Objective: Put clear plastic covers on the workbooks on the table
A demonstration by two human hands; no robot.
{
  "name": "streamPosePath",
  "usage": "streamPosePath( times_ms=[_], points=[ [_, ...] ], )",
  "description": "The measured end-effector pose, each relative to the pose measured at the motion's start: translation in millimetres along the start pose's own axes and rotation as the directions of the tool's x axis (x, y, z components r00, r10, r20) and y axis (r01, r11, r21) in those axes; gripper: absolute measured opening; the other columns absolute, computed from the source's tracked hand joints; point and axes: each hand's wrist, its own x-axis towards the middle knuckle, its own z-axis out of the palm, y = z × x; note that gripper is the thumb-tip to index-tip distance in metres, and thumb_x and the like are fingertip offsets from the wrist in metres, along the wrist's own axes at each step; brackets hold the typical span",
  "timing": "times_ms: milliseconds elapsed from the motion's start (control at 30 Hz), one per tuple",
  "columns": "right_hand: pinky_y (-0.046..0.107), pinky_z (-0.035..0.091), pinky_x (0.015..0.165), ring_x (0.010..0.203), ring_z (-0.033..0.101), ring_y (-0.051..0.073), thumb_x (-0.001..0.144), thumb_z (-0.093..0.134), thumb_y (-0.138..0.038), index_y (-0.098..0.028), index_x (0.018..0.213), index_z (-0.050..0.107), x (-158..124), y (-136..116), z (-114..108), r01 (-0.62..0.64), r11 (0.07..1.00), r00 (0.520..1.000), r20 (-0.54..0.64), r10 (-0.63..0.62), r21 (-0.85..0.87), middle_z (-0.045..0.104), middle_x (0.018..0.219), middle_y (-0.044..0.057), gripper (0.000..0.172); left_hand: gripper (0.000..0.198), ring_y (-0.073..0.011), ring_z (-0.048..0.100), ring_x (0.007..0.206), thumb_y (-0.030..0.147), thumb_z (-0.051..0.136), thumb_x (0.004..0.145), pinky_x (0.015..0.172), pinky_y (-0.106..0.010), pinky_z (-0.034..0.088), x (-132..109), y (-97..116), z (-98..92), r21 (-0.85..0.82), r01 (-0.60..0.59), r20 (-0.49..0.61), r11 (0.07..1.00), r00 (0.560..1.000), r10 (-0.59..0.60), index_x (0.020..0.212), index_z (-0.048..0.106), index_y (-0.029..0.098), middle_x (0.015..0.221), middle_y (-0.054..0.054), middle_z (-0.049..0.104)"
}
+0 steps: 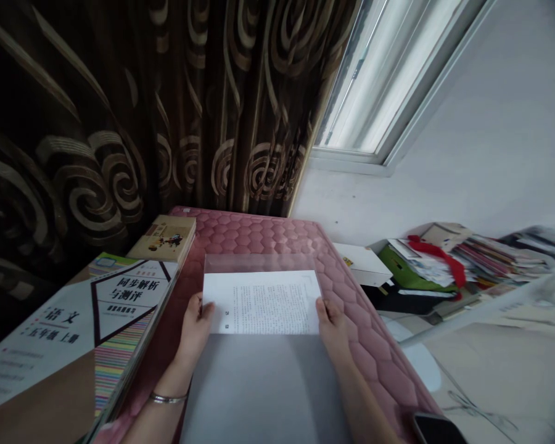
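Observation:
A white printed page (268, 302) with small text lies in front of me over the pink quilted surface. Clear plastic film (259, 263) extends beyond its far edge. Below the page spreads a plain grey sheet (263, 388); whether it is joined to the page, I cannot tell. My left hand (197, 322), with a silver bangle on the wrist, pinches the page and film at the left edge, thumb on top. Opposite it, my right hand (332, 324) grips the right edge the same way. The fingers under both edges are hidden.
Several large books (74, 333) lie at the left, with a tan book (166, 237) behind them. A phone-like dark device (437, 428) is at the lower right. Beyond the pink quilted cover (370, 333) sit a white box (363, 264) and piled papers (494, 256). A patterned curtain (203, 111) hangs behind.

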Motion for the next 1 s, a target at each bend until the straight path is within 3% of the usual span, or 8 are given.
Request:
streamPosePath(
  times_ms=[133,433,567,833,1000],
  points=[
    [0.030,0.039,0.047,0.053,0.045,0.018,0.073,0.056,-0.064,-0.024,0.070,0.054,0.6,6.2,-2.1,-0.064,0.994,0.998,0.021,0.063,0.085,0.053,0.058,-0.002,0.040,0.029,-0.0190,0.064,0.076,0.042,0.064,0.067,0.071,-0.031,0.049,0.2,-1.9,0.6,-0.014,-0.009,-0.003,1.000,1.000,0.009,0.085,0.058,0.019,0.079,-0.002,0.068],
    [0.029,0.033,0.048,0.053,0.040,0.015,0.078,0.045,-0.073,-0.025,0.062,0.042,1.5,9.6,0.0,0.062,0.995,0.998,-0.010,-0.063,-0.081,0.043,0.053,-0.004,0.051,0.030,-0.0181,0.061,0.071,0.046,0.063,0.072,0.066,-0.029,0.048,1.0,-6.9,-1.1,0.071,-0.033,-0.025,0.997,0.999,0.035,0.082,0.059,0.018,0.075,-0.002,0.066],
    [0.029,0.034,0.048,0.053,0.039,0.016,0.077,0.045,-0.073,-0.026,0.060,0.040,-0.6,3.5,0.8,0.074,0.993,0.996,-0.044,-0.078,-0.090,0.042,0.053,-0.004,0.050,0.033,-0.0179,0.061,0.072,0.047,0.063,0.071,0.069,-0.030,0.049,0.8,-4.4,-1.8,0.010,-0.006,-0.007,1.000,1.000,0.006,0.085,0.061,0.018,0.076,-0.001,0.066],
    [0.029,0.036,0.049,0.054,0.040,0.016,0.075,0.052,-0.069,-0.024,0.067,0.046,-2.2,5.2,-1.1,-0.026,0.996,1.000,0.008,0.026,0.084,0.047,0.057,-0.003,0.046,0.030,-0.0183,0.062,0.072,0.045,0.065,0.070,0.069,-0.030,0.049,1.5,-3.2,0.3,0.008,-0.029,-0.018,1.000,0.999,0.029,0.082,0.061,0.018,0.075,-0.003,0.067],
    [0.029,0.035,0.049,0.054,0.040,0.016,0.076,0.049,-0.070,-0.025,0.063,0.042,0.2,6.3,-0.2,0.006,1.000,1.000,-0.013,-0.006,0.002,0.043,0.055,-0.004,0.047,0.030,-0.0169,0.060,0.071,0.046,0.063,0.071,0.068,-0.029,0.048,-0.8,-3.3,0.7,0.002,-0.014,-0.028,1.000,1.000,0.014,0.083,0.060,0.019,0.075,-0.001,0.065]
  ],
)
